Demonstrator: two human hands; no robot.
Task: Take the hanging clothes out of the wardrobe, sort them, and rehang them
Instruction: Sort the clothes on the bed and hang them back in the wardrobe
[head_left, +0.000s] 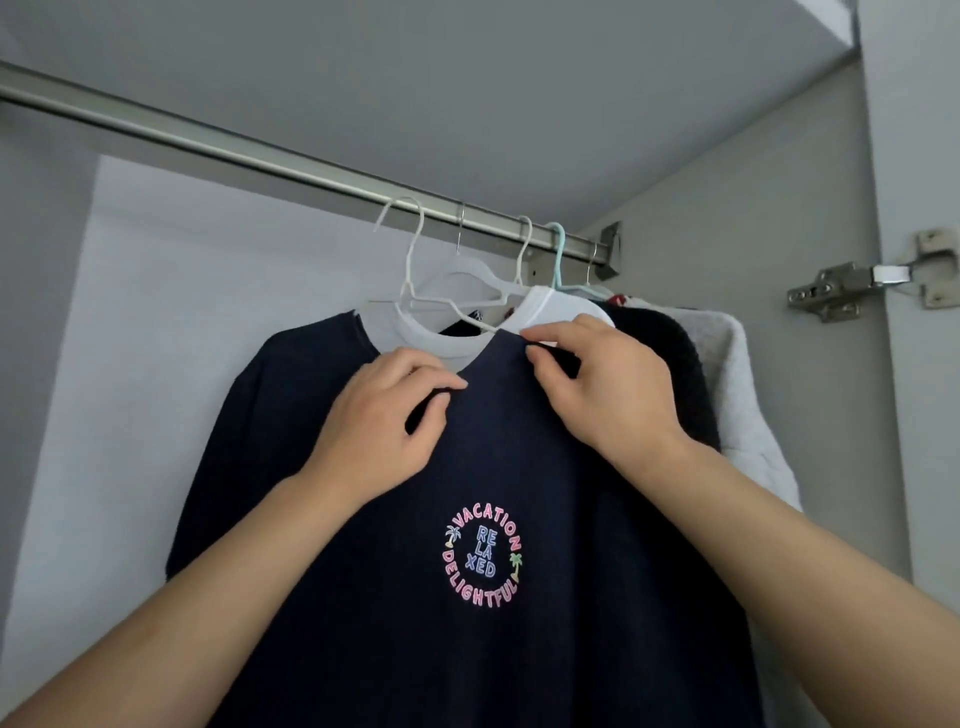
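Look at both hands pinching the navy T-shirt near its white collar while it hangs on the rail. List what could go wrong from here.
1. The left hand and right hand pinch only fabric of the navy T-shirt, so a pull could stretch its neck.
2. The white hanger could slip off the rail.
3. Crowded neighbouring hangers might snag.

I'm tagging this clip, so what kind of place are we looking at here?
Most likely the inside of a wardrobe: a metal hanging rail runs under a shelf, clothes such as a navy T-shirt hang from it on hangers, and a door hinge sits on the right.
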